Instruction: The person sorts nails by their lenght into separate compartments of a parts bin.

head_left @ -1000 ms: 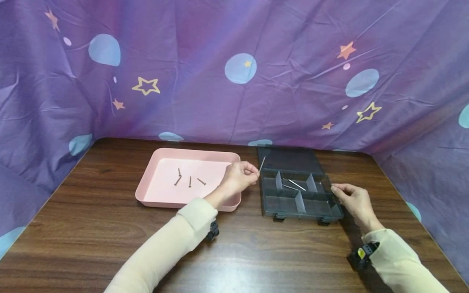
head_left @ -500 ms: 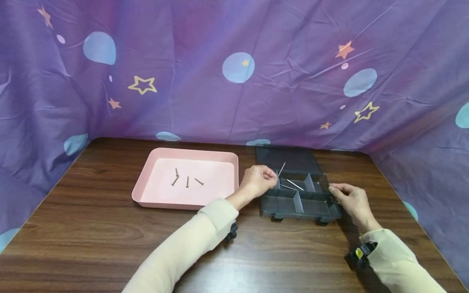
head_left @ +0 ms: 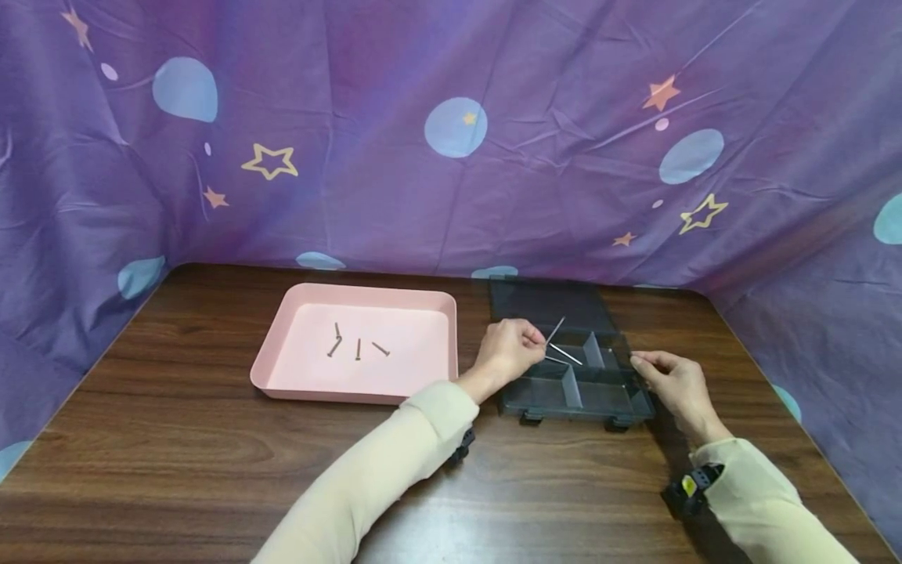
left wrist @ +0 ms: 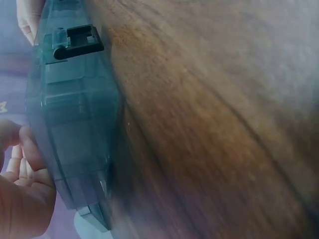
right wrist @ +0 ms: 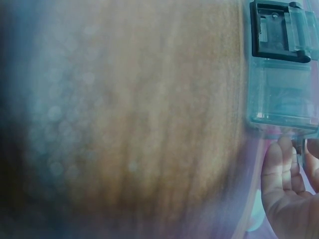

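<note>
Over an open case (head_left: 574, 409) on the table (head_left: 232, 454), seen from my remote post, my left hand (head_left: 511, 348) pinches a tilted nail (head_left: 556, 330) near two others (head_left: 567, 355) lying in a rear compartment; my right hand (head_left: 675, 384) grips the case's right edge. Screws (head_left: 358, 349) lie in the pink tray (head_left: 331, 395) at left.

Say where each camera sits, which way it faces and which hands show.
Head: on the head, looking forward and down at tray, compartment box and table; left hand, right hand and sleeves show.
Left wrist: on that wrist, facing the box side-on; left hand shows, right hand partly.
Right wrist: on that wrist, facing the box's corner; right hand shows.
Both wrist views share box, table and right hand.
</note>
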`<action>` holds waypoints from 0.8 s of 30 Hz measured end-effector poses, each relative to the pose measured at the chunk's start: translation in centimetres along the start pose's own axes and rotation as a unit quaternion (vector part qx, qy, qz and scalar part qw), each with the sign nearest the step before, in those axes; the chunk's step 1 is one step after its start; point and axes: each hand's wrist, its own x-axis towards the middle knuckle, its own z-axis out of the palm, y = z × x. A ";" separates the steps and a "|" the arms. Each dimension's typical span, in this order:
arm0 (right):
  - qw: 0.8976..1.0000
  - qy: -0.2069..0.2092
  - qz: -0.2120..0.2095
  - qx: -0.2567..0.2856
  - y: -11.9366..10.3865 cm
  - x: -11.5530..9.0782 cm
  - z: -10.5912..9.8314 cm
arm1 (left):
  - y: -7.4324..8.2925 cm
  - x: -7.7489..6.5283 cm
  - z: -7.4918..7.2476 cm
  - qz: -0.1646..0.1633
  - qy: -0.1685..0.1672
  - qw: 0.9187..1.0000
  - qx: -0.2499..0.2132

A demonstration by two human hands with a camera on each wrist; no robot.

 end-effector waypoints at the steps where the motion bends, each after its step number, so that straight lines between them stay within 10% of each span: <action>1: 1.000 -0.001 0.000 0.003 0.0 0.0 0.0 | 0.0 0.0 0.1 0.002 0.001 1.000 0.002; 24: 1.000 0.010 -0.003 -0.006 0.0 0.1 0.0 | 0.1 0.1 1.1 0.015 0.022 0.998 0.054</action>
